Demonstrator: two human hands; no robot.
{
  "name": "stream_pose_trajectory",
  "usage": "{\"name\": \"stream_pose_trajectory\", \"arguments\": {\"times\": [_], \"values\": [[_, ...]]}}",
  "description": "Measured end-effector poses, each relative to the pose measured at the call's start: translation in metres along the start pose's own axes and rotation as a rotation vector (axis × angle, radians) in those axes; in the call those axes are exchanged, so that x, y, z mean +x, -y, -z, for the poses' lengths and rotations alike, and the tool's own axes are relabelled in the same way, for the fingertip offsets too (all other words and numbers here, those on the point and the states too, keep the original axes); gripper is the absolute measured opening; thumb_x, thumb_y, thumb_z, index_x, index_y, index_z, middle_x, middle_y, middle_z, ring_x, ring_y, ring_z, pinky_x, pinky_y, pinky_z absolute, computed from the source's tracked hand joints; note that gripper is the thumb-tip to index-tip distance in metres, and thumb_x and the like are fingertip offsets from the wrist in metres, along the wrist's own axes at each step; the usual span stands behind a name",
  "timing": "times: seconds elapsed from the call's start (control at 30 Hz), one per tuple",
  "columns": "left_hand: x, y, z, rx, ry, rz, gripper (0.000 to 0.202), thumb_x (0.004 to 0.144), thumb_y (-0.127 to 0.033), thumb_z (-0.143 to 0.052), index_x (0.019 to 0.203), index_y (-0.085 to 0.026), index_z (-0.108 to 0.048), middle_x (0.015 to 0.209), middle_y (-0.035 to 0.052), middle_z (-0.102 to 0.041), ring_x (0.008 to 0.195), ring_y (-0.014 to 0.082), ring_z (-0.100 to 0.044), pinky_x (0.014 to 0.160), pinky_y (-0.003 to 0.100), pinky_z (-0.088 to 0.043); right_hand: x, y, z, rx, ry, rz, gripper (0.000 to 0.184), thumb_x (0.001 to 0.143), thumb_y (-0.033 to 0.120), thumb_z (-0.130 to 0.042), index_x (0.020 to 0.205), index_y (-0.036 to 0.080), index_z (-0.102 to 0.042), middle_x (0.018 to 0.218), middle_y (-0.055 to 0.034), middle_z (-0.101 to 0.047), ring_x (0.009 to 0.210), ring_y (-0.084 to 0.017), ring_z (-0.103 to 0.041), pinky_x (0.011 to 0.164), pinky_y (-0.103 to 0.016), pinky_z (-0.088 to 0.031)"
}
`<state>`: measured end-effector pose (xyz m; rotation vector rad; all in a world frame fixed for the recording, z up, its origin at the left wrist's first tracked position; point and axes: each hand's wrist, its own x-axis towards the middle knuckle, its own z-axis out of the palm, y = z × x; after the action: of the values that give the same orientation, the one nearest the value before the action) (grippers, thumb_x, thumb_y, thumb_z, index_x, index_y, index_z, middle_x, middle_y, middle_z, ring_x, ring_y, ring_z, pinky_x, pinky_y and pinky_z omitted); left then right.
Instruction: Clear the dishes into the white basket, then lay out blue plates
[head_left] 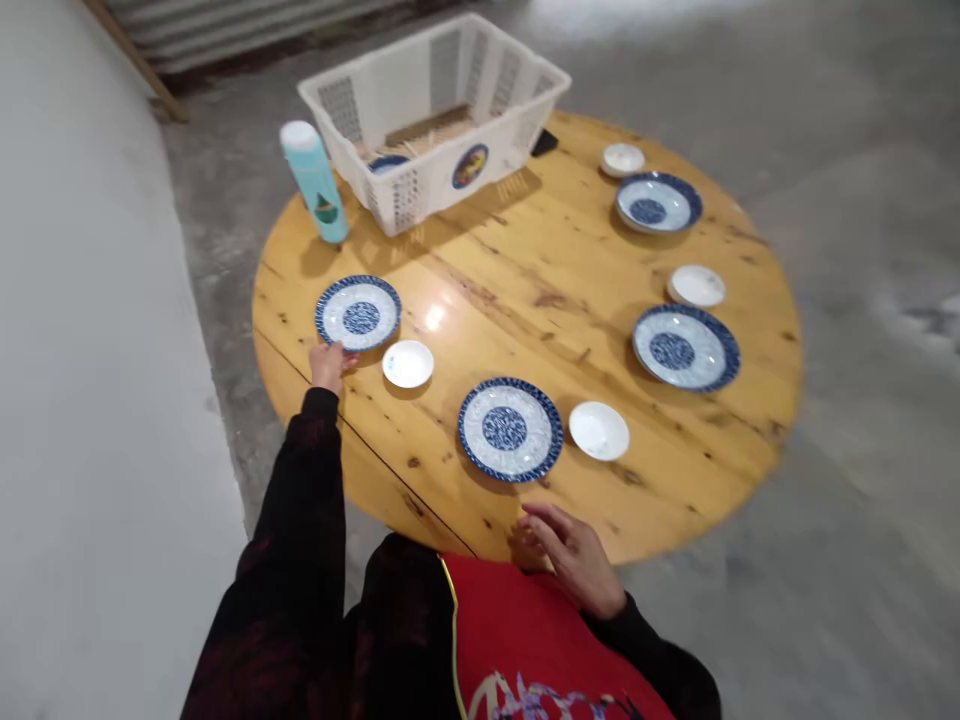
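Observation:
My left hand (pixel 328 367) is at the near rim of a blue-and-white plate (pixel 361 317) on the table's left side, its thumb at the rim and its fingers partly hidden below it. A small white bowl (pixel 408 364) stands just right of that plate. My right hand (pixel 574 556) hovers by the table's front edge, holding nothing, fingers loosely bent and apart. The closest thing to it is a second blue-and-white plate (pixel 510 430), with another white bowl (pixel 599 431) to the right of that.
On the round wooden table (pixel 480 285), a white plastic basket (pixel 450 170) at the back holds a blue-rimmed dish and thin sticks. Beside it stands a light-blue bottle (pixel 315 185). Along the right lie two more plates (pixel 684 348) with small bowls (pixel 696 286). A wall (pixel 90 380) rises at left.

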<state>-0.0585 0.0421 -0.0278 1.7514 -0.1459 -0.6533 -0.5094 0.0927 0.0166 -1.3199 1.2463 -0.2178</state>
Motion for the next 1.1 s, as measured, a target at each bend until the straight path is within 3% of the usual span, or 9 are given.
{"name": "stream_pose_trajectory", "arguments": {"times": [0.13,0.27,0.37,0.47,0.63,0.77,0.93,1.1], "values": [[0.001,-0.016,-0.010,0.064,-0.063,0.066,0.017,0.092,-0.003,-0.043,0.079,-0.014,-0.048,0.059,-0.0076,-0.056,0.059,0.0054,-0.056,0.070,0.022,-0.050,0.008,-0.001,0.006,0.052,-0.021,0.012,0.059,0.079,0.072,-0.056,0.102,0.018,-0.065,0.086,-0.0089,-0.073,0.070,-0.022,-0.071,0.069,-0.036,-0.058],[-0.016,-0.035,-0.001,0.034,-0.116,-0.063,0.018,0.089,-0.008,-0.048,0.074,-0.017,-0.048,0.060,-0.0071,-0.056,0.063,0.0083,-0.058,0.071,0.025,-0.053,0.013,-0.005,0.016,0.102,-0.040,0.017,0.052,0.081,0.064,-0.057,0.102,0.017,-0.065,0.084,-0.0081,-0.073,0.068,-0.021,-0.071,0.067,-0.034,-0.058],[-0.046,-0.048,0.012,0.012,-0.089,-0.151,0.015,0.086,-0.018,-0.057,0.072,-0.019,-0.052,0.064,-0.0053,-0.059,0.064,0.0101,-0.060,0.069,0.025,-0.054,0.023,-0.001,0.027,0.140,-0.079,0.058,0.051,0.082,0.061,-0.057,0.103,0.016,-0.065,0.086,-0.0087,-0.074,0.068,-0.020,-0.071,0.065,-0.033,-0.057],[-0.092,-0.052,0.013,0.043,0.062,-0.182,0.013,0.083,-0.028,-0.065,0.075,-0.020,-0.060,0.069,-0.0018,-0.063,0.063,0.0115,-0.060,0.066,0.025,-0.055,0.042,0.014,0.037,0.150,-0.141,0.146,0.051,0.084,0.061,-0.058,0.104,0.015,-0.066,0.087,-0.0091,-0.075,0.067,-0.019,-0.070,0.066,-0.033,-0.058],[-0.172,-0.027,-0.016,0.127,0.282,-0.104,0.024,0.076,-0.039,-0.071,0.086,-0.017,-0.069,0.079,0.0023,-0.069,0.065,0.0147,-0.061,0.060,0.026,-0.054,0.073,0.047,0.044,0.184,-0.216,0.263,0.057,0.088,0.065,-0.053,0.111,0.015,-0.066,0.090,-0.0080,-0.074,0.065,-0.016,-0.069,0.058,-0.028,-0.055],[-0.215,0.005,-0.044,0.229,0.459,-0.040,0.027,0.078,-0.046,-0.064,0.079,-0.018,-0.064,0.073,0.0005,-0.064,0.065,0.0148,-0.058,0.060,0.025,-0.052,0.084,0.046,0.049,0.125,-0.234,0.278,0.056,0.089,0.064,-0.051,0.110,0.015,-0.067,0.086,-0.0076,-0.072,0.065,-0.018,-0.068,0.058,-0.029,-0.054],[-0.237,0.036,-0.064,0.321,0.592,-0.035,0.026,0.083,-0.044,-0.053,0.077,-0.019,-0.059,0.071,0.0004,-0.060,0.062,0.0144,-0.056,0.059,0.025,-0.050,0.091,0.014,0.062,-0.056,-0.310,0.289,0.043,0.085,0.052,-0.053,0.093,0.015,-0.072,0.082,-0.0091,-0.072,0.070,-0.022,-0.066,0.065,-0.033,-0.055],[-0.231,0.046,-0.071,0.538,0.633,-0.110,0.026,0.085,-0.040,-0.050,0.068,-0.021,-0.053,0.062,-0.0009,-0.059,0.058,0.0161,-0.058,0.057,0.026,-0.045,0.097,-0.006,0.071,-0.239,-0.322,0.214,0.036,0.084,0.043,-0.049,0.086,0.016,-0.072,0.069,-0.0063,-0.070,0.066,-0.022,-0.063,0.064,-0.032,-0.049]]}}
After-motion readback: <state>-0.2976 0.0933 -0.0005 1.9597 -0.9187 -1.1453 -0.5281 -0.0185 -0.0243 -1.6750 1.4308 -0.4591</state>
